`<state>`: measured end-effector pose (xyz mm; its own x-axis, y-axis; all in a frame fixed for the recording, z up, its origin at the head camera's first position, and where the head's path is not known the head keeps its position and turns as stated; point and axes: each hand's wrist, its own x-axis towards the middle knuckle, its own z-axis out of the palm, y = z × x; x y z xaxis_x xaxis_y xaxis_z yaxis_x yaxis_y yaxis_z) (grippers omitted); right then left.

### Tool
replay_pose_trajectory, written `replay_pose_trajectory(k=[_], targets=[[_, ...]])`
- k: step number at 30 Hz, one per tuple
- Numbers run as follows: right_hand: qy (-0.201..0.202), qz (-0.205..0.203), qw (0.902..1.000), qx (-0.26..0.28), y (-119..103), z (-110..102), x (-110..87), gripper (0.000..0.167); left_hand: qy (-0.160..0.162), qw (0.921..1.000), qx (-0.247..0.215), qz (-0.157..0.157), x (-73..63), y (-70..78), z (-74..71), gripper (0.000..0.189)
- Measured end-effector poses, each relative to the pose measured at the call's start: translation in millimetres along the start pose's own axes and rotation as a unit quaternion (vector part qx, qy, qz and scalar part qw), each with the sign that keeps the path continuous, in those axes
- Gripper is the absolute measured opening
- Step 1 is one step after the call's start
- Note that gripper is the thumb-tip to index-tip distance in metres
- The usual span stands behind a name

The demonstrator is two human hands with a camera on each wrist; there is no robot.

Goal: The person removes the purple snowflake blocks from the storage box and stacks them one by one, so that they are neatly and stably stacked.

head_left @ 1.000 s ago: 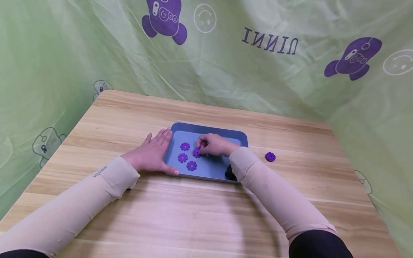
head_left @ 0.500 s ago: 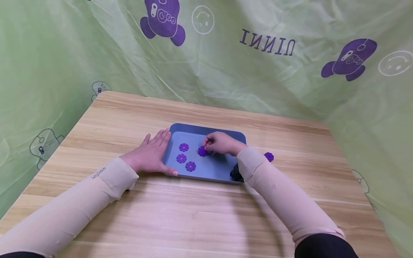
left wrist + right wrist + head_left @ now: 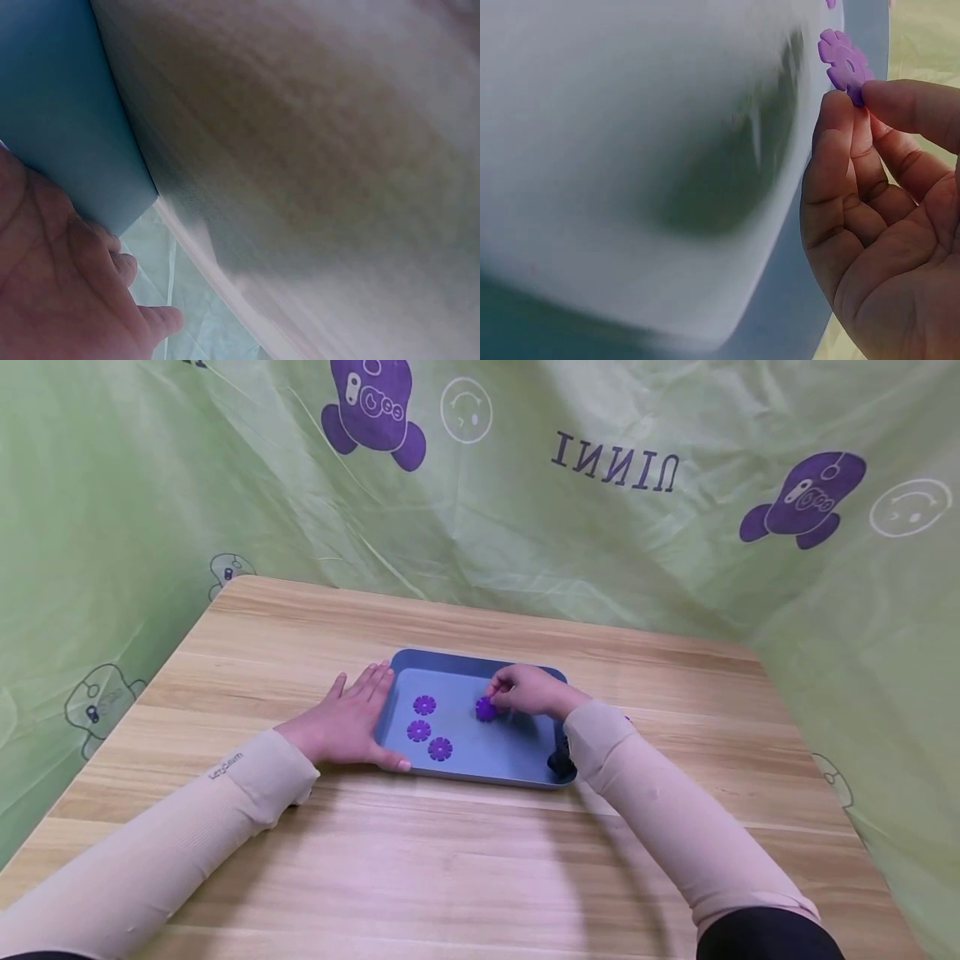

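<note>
My right hand (image 3: 528, 691) pinches a purple notched disc (image 3: 845, 63) between thumb and fingertips, over the blue tray (image 3: 480, 775). In the head view that same disc (image 3: 485, 709) shows just left of the fingers. Three similar purple discs lie on the left part of the tray floor: an upper one (image 3: 424, 705), a middle one (image 3: 418, 731) and a lower one (image 3: 440, 749). With fingers stretched out, my left hand (image 3: 341, 722) rests against the tray's left side; the left wrist view shows its palm (image 3: 60, 277) by the blue wall (image 3: 67, 105).
A wooden table (image 3: 420, 860) carries the tray. Right of the tray a purple piece (image 3: 628, 719) peeks out from behind the right sleeve (image 3: 660, 802). The black wrist camera (image 3: 561, 760) sits over the tray's lower right corner. Green printed cloth (image 3: 525, 527) hangs behind the table.
My right hand has moved to the right across the tray with the purple disc, away from the three other discs. The sleeve now covers most of the piece on the table. The left hand stays put.
</note>
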<state>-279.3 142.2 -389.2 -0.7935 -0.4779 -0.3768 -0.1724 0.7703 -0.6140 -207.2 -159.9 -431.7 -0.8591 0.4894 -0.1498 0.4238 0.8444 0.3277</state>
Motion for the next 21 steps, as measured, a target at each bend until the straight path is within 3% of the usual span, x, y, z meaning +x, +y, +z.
replay_pose_trajectory(k=[8, 21], targets=[[0.003, -0.012, 0.9999, -0.011, 6, -10, -5.9, 0.009, 0.0, 1.0, 0.0, -0.002, -0.1, 0.1, 0.0, 0.149], [0.036, -0.015, 0.9961, 0.079, 20, -36, -25.1, 0.012, 0.0, 1.0, 0.004, -0.001, 0.5, 0.7, -0.3, 0.146]])
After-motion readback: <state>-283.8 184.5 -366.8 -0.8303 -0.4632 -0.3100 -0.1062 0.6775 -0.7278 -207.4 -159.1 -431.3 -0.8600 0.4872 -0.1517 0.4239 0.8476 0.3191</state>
